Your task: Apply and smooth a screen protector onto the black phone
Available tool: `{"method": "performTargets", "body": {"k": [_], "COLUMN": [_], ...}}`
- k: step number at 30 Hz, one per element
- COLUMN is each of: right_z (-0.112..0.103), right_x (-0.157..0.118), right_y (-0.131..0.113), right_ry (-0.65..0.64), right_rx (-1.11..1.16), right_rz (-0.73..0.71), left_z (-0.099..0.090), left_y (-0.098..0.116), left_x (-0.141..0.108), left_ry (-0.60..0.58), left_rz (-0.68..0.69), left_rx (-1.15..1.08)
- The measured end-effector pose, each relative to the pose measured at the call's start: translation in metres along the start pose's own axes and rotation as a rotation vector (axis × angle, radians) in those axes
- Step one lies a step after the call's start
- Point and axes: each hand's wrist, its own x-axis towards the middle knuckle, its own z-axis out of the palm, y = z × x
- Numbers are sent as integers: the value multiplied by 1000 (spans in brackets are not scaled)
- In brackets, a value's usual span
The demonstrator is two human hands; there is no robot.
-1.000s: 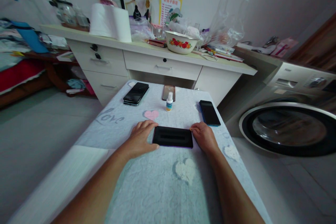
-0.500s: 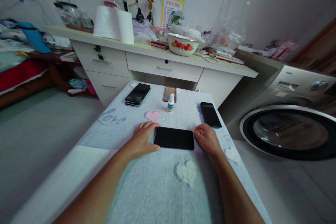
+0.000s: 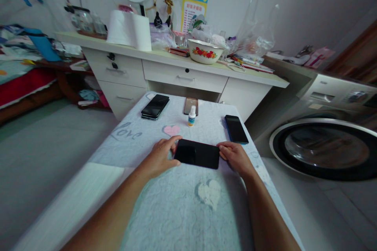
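A black-screened smartphone [image 3: 197, 154] lies crosswise between my hands, screen up, its left end looking slightly raised. My left hand [image 3: 161, 157] grips its left end, thumb at the near corner and fingers at the far one. At the right end, my right hand [image 3: 235, 157] pinches the edge between thumb and curled fingers. Beyond the phone stands a small white spray bottle [image 3: 191, 117] with a blue and yellow label. Behind the bottle rests a gold-brown phone or case [image 3: 195, 106]. Another dark phone [image 3: 236, 129] lies right of my right hand.
A stack of phones [image 3: 155, 106] sits at the table's far left. The table [image 3: 176, 211] wears a pale cloth with hearts. Behind it, a white desk [image 3: 167, 72] holds a flowered bowl [image 3: 205, 51] and a paper roll [image 3: 129, 31]. A washing machine [image 3: 321, 90] stands at right.
The phone's left end has come up a little and the phone has tilted in my hands. My right hand has shifted slightly to the right. The view has moved slightly.
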Motion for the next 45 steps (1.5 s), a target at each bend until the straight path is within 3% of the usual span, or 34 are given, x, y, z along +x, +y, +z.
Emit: {"method": "performTargets", "body": {"k": [8,15,22,26,34,40,45], "right_z": [-4,-11,-20,-24,-22,-26,-29], "right_x": [-8,-14,-15,-15,-13,-10,-10], "right_y": [-6,-17,-6,-1,0,1,-5], "right_ry": [-177,-283,-386,-414,-221,-109,33], "right_rx": [156,279,383,410,561,627,625], "right_rz": [93,145,142,136,128,109,100], "left_z": [4,3,6,7,16,26,37], "left_y": [-6,5,9,18,36,66,87], "left_x": [2,0,5,10,21,24,32], "left_ry": [10,-38,-66,-16,141,46,-41], "left_rz": [25,4,-35,-106,-205,-273,-358], "left_rx": [-108,-330,-567,-732,-875,-1040,-1009]}}
